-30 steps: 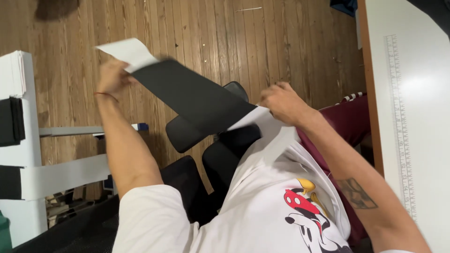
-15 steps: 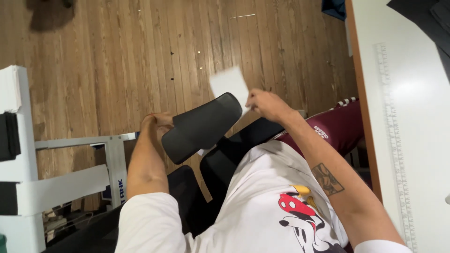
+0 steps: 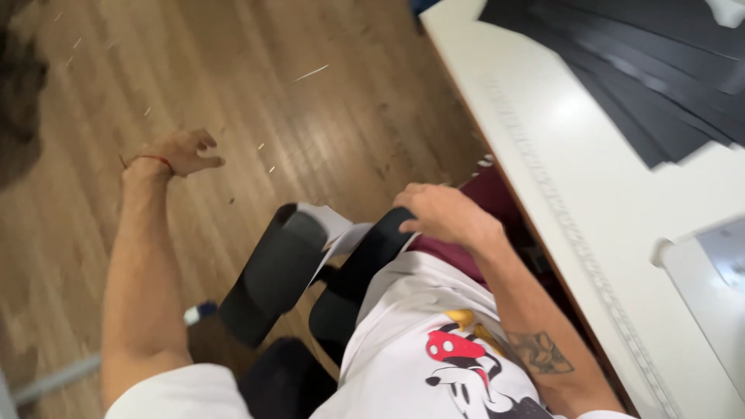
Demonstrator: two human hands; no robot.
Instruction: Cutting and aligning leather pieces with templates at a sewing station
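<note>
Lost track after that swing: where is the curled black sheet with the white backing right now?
In the head view, the curled black sheet sits low and centre, drooping beside the black chair, its near end under the right hand; the left hand is off it, over the wooden floor.

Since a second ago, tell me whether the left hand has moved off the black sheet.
Yes. The left hand has let go and swung out over the wood floor, away from the curled black sheet near the chair.

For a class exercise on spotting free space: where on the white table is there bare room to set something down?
The white table is bare in a strip between its near edge and the black sheets. The far corner is crowded by those sheets; a pale tray fills the near right.
</note>
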